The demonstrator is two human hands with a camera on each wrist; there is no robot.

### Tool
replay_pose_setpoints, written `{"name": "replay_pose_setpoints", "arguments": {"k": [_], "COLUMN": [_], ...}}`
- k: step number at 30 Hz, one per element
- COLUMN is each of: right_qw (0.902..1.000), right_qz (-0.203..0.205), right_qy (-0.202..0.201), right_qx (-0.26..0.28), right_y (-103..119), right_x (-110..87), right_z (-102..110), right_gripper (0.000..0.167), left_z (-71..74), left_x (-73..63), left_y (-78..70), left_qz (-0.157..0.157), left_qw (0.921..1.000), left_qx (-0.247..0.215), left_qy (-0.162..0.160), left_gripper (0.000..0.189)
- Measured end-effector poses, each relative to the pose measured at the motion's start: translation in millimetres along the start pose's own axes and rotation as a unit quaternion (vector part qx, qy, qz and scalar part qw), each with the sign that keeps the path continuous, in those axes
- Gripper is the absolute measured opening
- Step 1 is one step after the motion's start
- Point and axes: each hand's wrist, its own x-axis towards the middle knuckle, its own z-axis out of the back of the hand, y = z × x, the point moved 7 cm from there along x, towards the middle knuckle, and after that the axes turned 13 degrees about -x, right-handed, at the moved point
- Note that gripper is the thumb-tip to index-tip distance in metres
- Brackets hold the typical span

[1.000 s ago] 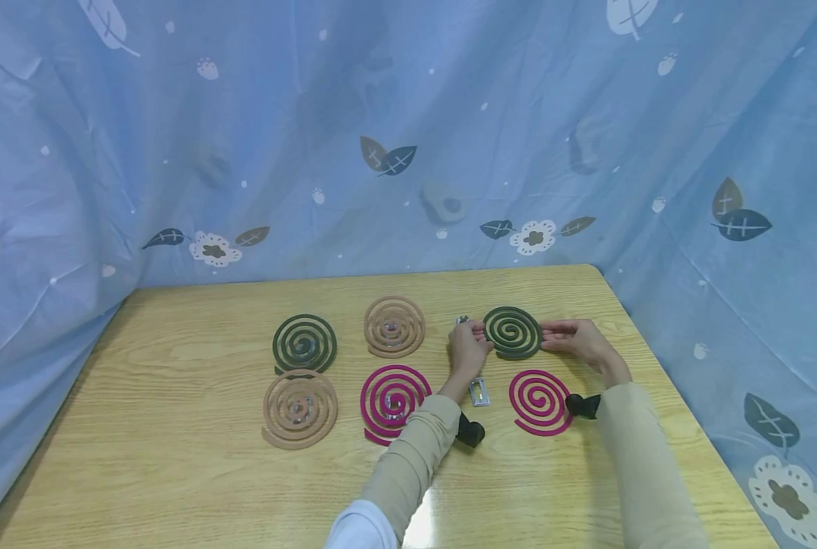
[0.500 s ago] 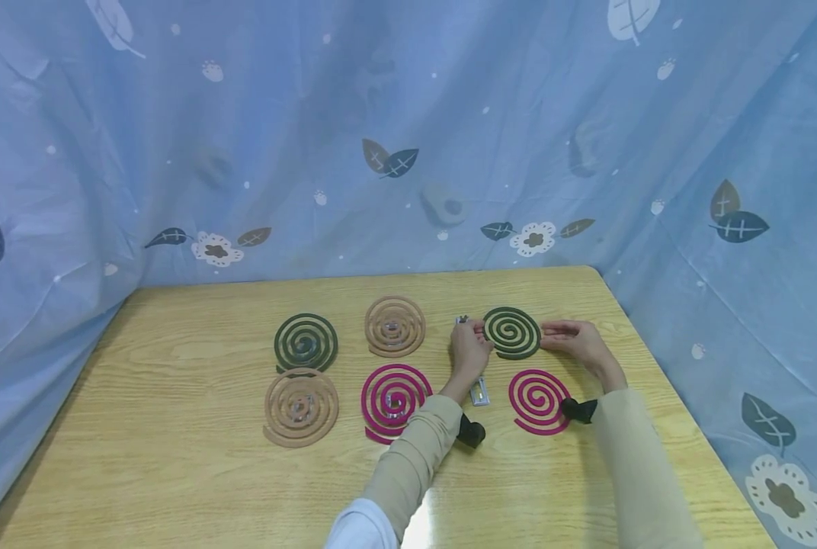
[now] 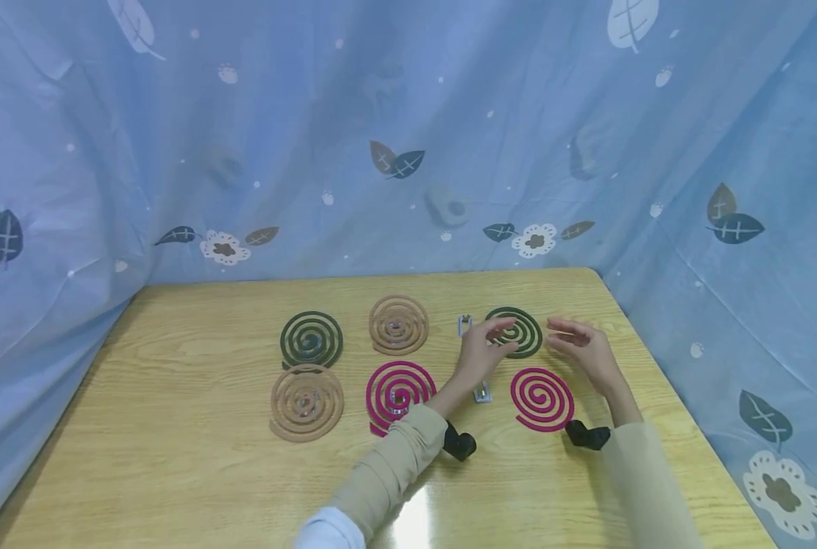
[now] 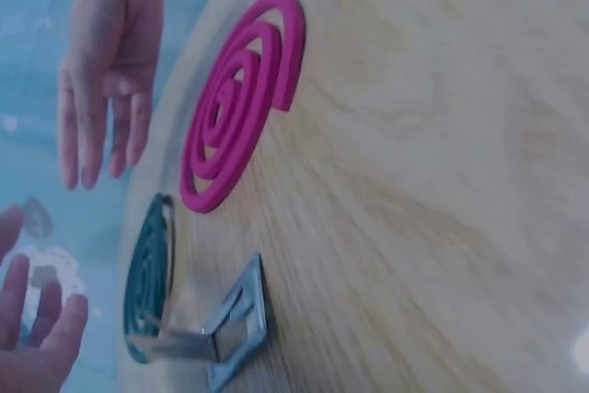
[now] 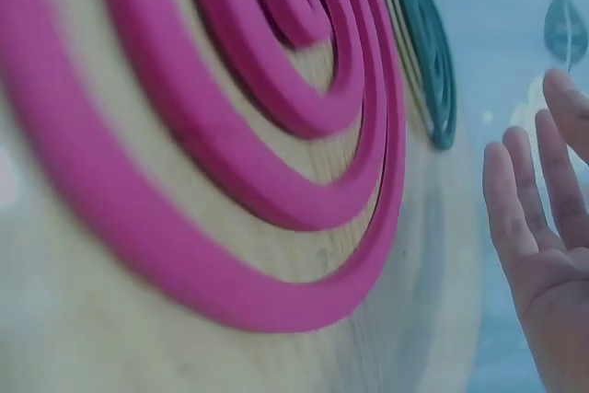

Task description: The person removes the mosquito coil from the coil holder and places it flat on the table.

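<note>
In the head view a dark green mosquito coil (image 3: 537,335) lies at the back right of the table. My left hand (image 3: 480,356) is raised just left of it, fingers spread and partly covering it. On its other side my right hand (image 3: 592,357) is held apart from the coil, fingers extended. Neither hand holds anything. Nearer to me lies a magenta mosquito coil (image 3: 539,397), large in the right wrist view. Two small metal coil stands are close to my left hand: a back stand (image 3: 465,326) and a front stand (image 3: 482,393), the latter partly hidden by my wrist.
Farther left lie another green coil (image 3: 310,341), a back tan coil (image 3: 398,326), a front tan coil (image 3: 305,403) and a second magenta coil (image 3: 401,398), each with a metal stand at its middle. The front tan coil overlaps the green one. A patterned blue curtain (image 3: 408,221) borders the table.
Both hands have come away from the right green coil, which stays on the table. My left hand has lifted and opened out, uncovering the back metal stand.
</note>
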Motion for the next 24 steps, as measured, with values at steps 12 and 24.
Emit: {"name": "replay_pose_setpoints", "arguments": {"k": [12,24], "right_qw": [0.9973,0.998], "right_qz": [0.068,0.061], "right_qy": [-0.027,-0.009], "right_qx": [-0.008,0.013], "right_y": [44,68], "right_x": [-40.8,-56.8], "right_z": [-31,-75], "right_gripper": [0.033,0.036], "left_z": [30.0,85.4], "left_x": [-43.6,-86.2], "left_y": [-13.0,-27.2], "left_qz": [-0.024,-0.025], "left_qw": [0.9979,0.9978], "left_qx": [-0.035,-0.029], "left_qy": [0.049,0.054], "left_gripper": [0.036,0.037]}}
